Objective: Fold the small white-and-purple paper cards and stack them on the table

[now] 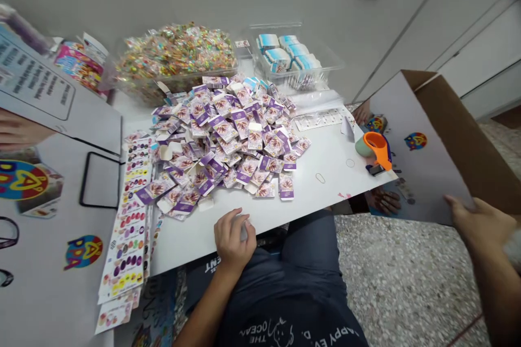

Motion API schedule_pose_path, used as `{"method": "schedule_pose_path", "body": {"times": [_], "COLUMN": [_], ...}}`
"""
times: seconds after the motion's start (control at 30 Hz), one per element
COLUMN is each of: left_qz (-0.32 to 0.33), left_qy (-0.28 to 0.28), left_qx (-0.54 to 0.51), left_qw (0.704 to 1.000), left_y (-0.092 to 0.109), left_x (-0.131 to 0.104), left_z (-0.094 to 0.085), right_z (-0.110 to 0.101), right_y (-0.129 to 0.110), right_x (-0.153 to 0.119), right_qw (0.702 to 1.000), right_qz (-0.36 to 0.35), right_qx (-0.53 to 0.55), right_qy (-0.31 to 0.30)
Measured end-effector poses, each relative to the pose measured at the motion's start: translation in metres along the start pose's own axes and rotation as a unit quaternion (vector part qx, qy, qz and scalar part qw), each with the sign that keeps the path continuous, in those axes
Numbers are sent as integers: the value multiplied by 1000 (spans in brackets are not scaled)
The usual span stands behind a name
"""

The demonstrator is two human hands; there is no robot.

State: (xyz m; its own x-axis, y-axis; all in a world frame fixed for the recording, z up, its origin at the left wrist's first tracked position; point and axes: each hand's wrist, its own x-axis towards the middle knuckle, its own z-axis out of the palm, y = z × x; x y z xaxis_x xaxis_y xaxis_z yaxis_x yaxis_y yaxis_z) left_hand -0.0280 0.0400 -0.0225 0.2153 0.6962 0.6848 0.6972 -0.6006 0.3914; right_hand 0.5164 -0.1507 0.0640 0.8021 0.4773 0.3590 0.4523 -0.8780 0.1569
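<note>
My left hand (233,241) is at the front edge of the white table (260,214), its fingers curled. A small greyish patch shows between thumb and fingers; I cannot make out what it is. Beyond it spreads a big heap of small purple-and-white printed boxes (223,129), some with flaps up. At the far right, my right hand (482,225) is closed on the near lower edge of a large printed cardboard box (423,168). That box is tilted, and its brown inside faces right.
Behind the heap stand a clear tub of colourful small packets (175,54) and a clear tray of blue-and-white bundles (288,54). An orange tape dispenser (378,150) sits at the right table edge. Printed sticker sheets (132,222) and another large printed box (49,260) flank the left.
</note>
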Motion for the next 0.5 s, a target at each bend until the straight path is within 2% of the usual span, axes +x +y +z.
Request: {"method": "schedule_pose_path", "body": {"times": [0.1,0.2,0.3,0.5], "left_qz": [0,7,10,23], "left_qy": [4,6,2,-6], "left_qx": [8,15,18,23], "left_qw": [1000,1000,1000,999], "left_y": [1,1,1,1], "left_x": [0,1,2,2], "left_z": [0,1,1,3], "right_z": [-1,2,7,9], "right_y": [-42,-73,-84,-86], "right_x": [8,7,1,-1], "right_qw": [998,996,994,991], "right_qz": [15,-4,-14,-16], "right_qx": [-18,-20,-23,-33], "right_qy": [-64,-90,-108,-130]}}
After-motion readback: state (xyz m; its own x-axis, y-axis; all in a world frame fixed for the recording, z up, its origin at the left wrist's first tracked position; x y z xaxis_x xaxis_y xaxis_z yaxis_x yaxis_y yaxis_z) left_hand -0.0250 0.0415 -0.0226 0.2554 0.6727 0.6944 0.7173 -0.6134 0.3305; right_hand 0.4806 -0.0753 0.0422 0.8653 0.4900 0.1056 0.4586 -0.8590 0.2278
